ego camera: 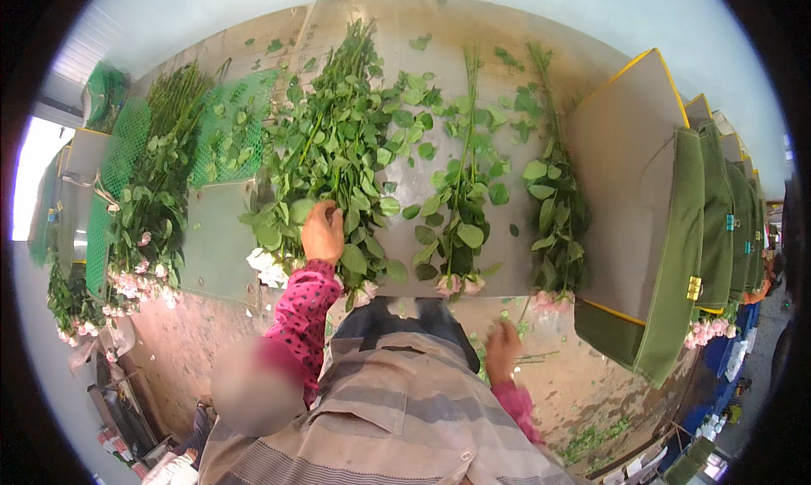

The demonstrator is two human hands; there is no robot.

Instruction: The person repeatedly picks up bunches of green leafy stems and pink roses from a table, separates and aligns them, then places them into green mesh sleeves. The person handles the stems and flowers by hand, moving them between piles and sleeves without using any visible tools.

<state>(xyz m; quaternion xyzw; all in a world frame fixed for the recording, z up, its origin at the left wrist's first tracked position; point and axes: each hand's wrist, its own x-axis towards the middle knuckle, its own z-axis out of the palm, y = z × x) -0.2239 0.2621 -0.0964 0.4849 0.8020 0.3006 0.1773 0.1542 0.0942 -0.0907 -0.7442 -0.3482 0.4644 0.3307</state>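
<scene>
My left hand (323,235) rests with curled fingers on the large pile of leafy rose stems (345,124). Leaves hide whether a stem is between its fingers. Pale roses (267,266) stick out at the near end of that pile, beside my sleeve. Off the table's near edge, low on the right, hangs my right hand (504,349), blurred. A thin stem (524,311) shows close to its fingertips; I cannot tell whether it is held. A smaller group of pink roses (461,285) lies to the right of the pile, and another rose bunch (556,231) lies beyond it.
Olive-green fabric-edged boards (681,244) with binder clips stand along the right. At left, a rose bunch (158,162) lies on green plastic mesh (123,149). Loose leaves are scattered over the metal table (405,187). Cut stems and leaves litter the floor (570,383).
</scene>
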